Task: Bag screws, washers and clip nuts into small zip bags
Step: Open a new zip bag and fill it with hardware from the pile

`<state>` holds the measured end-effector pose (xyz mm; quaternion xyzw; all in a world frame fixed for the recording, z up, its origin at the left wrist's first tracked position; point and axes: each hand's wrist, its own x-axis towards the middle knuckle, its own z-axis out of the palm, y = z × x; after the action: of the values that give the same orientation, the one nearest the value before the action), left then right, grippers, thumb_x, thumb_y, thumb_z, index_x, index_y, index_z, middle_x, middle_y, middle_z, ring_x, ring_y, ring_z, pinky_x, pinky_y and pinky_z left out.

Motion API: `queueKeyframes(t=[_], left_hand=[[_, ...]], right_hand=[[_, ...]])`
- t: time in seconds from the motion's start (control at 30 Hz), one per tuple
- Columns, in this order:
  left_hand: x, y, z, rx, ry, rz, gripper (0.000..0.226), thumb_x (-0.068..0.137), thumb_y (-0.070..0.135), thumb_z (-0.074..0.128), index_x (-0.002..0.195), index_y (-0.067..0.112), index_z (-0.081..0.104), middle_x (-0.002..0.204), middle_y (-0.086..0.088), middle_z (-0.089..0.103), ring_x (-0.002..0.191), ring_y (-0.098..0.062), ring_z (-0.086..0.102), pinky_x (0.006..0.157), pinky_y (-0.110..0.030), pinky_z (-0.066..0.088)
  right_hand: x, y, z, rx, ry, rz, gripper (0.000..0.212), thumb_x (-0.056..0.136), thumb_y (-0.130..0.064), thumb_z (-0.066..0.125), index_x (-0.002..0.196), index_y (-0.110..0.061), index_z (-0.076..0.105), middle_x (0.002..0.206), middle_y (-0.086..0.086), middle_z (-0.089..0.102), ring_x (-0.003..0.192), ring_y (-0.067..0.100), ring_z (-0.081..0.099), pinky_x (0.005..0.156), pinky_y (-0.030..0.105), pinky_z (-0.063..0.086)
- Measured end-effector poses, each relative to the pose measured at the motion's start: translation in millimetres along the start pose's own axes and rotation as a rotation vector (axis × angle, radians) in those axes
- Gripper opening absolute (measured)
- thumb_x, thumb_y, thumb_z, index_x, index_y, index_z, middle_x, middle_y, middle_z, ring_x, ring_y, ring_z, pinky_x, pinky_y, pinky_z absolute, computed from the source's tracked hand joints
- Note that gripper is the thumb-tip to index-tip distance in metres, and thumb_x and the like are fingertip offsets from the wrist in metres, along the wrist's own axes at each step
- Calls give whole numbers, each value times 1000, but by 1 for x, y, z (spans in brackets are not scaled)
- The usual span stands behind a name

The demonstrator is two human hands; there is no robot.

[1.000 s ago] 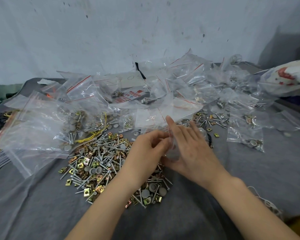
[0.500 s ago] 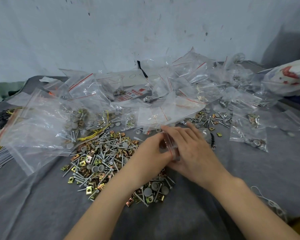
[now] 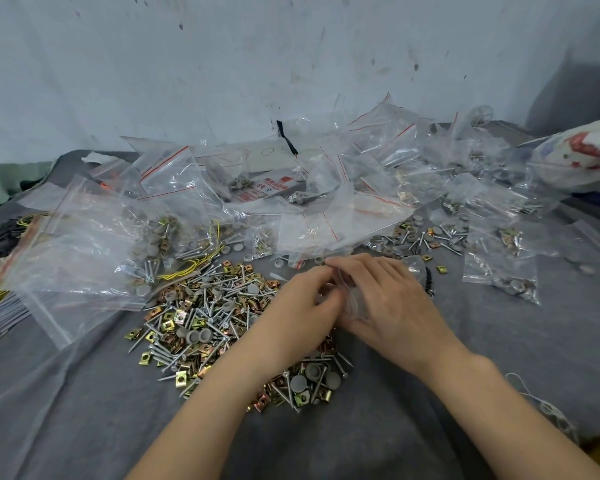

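grip: we pinch one small bag (image 3: 355,303) between left hand (image 3: 305,304) and right hand (image 3: 394,303) | relation: pile of screws (image 3: 205,317) lies left-below, nearest our left hand

L hand (image 3: 302,299) + R hand (image 3: 388,299) meet mid-frame. Fingers (image 3: 359,268) of both pinch a small zip bag (image 3: 355,304); it's clear, contents not readable. Under L wrist: loose pile (image 3: 219,306) of screws (image 3: 222,320), grey washers (image 3: 193,336), brass clip nuts (image 3: 180,317) on grey cloth surface (image 3: 499,341). Behind: heap of zip bags (image 3: 326,209) w/ red-striped tops, some w/ hardware inside. Filled bag (image 3: 503,271) lies apart to R. Yellow wires (image 3: 187,268) at L, partly under bags.
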<state>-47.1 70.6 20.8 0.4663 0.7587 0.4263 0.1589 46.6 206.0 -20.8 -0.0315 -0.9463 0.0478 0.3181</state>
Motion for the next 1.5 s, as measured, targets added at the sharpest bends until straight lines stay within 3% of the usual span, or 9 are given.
queueKeyframes(t=[0.07, 0.23, 0.33, 0.4, 0.5, 0.9, 1.17, 1.37, 1.5], left_hand=[[0, 1, -5, -65, -2, -18, 24, 96, 5, 48, 91, 15, 69, 84, -8, 70, 74, -25, 60, 72, -40, 50], [1, -10, -38, -172, 133, -124, 28, 99, 12, 50, 104, 28, 72, 97, 15, 75, 93, -16, 70, 88, -32, 57], [1, -36, -60, 152, 297, -179, 25, 101, 23, 49, 116, 31, 66, 104, 17, 70, 81, -17, 68, 64, -20, 53], [0, -53, -66, 460, 223, -239, 35, 101, 37, 47, 133, 27, 56, 126, 7, 63, 98, -13, 66, 78, -28, 52], [-1, -66, -63, 617, 20, -300, 55, 96, 61, 41, 141, 31, 44, 144, 2, 50, 130, -22, 48, 107, -45, 40], [1, -74, -73, 667, 55, -229, 13, 98, 35, 56, 107, 31, 64, 108, 7, 60, 93, -17, 57, 81, -38, 52], [-1, -75, -76, 686, 164, -259, 16, 98, 44, 51, 99, 29, 57, 92, 9, 65, 84, -15, 62, 76, -39, 56], [-3, -74, -76, 655, 220, -256, 20, 97, 48, 49, 98, 30, 59, 91, 9, 66, 84, -15, 62, 76, -40, 56], [-1, -70, -76, 504, 373, -171, 18, 96, 44, 55, 98, 29, 64, 91, 15, 64, 83, -8, 61, 73, -32, 52]], right_hand=[[0, 1, 1, 3, 17, 11, 51, 92, -45, 53, 134, -17, 55, 118, 0, 64, 104, 21, 64, 97, 35, 42], [-1, 5, 1, -38, 36, 111, 53, 99, -59, 43, 132, -19, 56, 115, -3, 64, 103, 20, 63, 94, 32, 39], [-2, 8, 0, -44, 33, 140, 55, 99, -60, 42, 131, -19, 56, 116, -2, 65, 103, 22, 64, 94, 33, 39], [-2, 9, 1, -53, 39, 142, 53, 98, -58, 45, 131, -18, 56, 115, -1, 65, 102, 23, 64, 95, 33, 38], [-1, 9, 2, -50, 42, 144, 52, 98, -58, 45, 131, -19, 55, 114, -2, 64, 101, 24, 63, 95, 34, 38], [1, 4, 2, -57, -52, 155, 55, 99, -60, 40, 135, -20, 53, 117, -3, 64, 105, 20, 63, 99, 33, 37], [-1, 6, -1, -78, -111, 130, 63, 93, -59, 47, 139, -17, 52, 118, 1, 65, 103, 23, 66, 101, 39, 46], [-1, 7, -1, -67, -95, 150, 61, 93, -57, 50, 140, -18, 51, 119, 0, 65, 106, 22, 65, 101, 37, 42], [1, 6, 0, -56, -76, 158, 59, 94, -54, 53, 140, -18, 51, 118, -1, 65, 106, 22, 64, 102, 33, 36]])
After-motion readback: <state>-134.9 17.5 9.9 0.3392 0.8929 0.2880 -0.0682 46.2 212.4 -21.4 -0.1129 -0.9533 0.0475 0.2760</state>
